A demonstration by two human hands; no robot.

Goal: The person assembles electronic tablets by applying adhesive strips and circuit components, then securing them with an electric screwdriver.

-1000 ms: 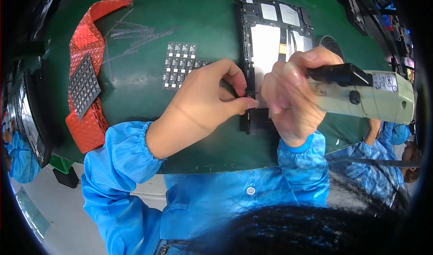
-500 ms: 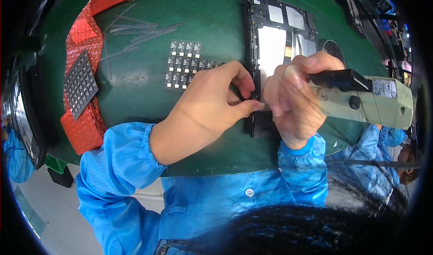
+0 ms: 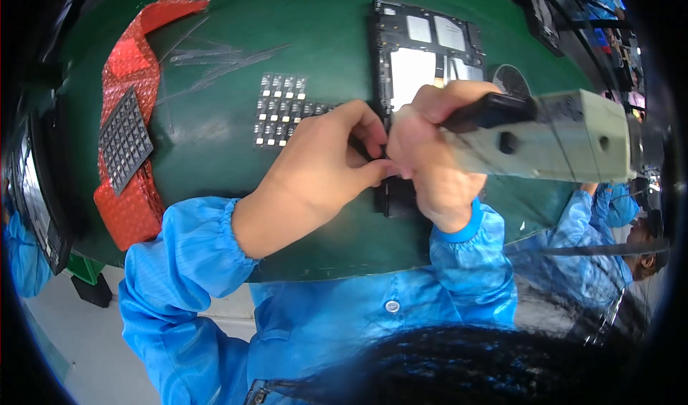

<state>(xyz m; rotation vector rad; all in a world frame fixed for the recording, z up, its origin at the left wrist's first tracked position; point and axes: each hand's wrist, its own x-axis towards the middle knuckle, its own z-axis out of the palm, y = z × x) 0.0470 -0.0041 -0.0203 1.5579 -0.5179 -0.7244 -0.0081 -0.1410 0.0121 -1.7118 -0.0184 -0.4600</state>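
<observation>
My right hand (image 3: 437, 154) is wrapped round a pale green electric screwdriver (image 3: 545, 136) with a black lever. The tool lies nearly level, its rear end to the right; its tip is hidden by my hands. Thumb and fingers of my left hand (image 3: 315, 165) pinch together at the left edge of a black device chassis (image 3: 383, 43) with silver and white panels. What they hold is hidden, though something dark shows between them. Just left of that hand lies a sheet of small black circuit boards (image 3: 282, 108) with pale pads.
A strip of red bubble wrap (image 3: 132, 65) lies at the left, with another sheet of small boards (image 3: 126, 141) on it. Thin dark strips (image 3: 229, 61) are scattered on the green table (image 3: 208, 161). A round dish (image 3: 510, 80) stands beyond the screwdriver. Another person in blue (image 3: 573, 226) sits at the right.
The screwdriver and my right hand have moved left, and the tool's body has turned. The whole view has shifted slightly. My left hand keeps its pinch at the chassis edge.
</observation>
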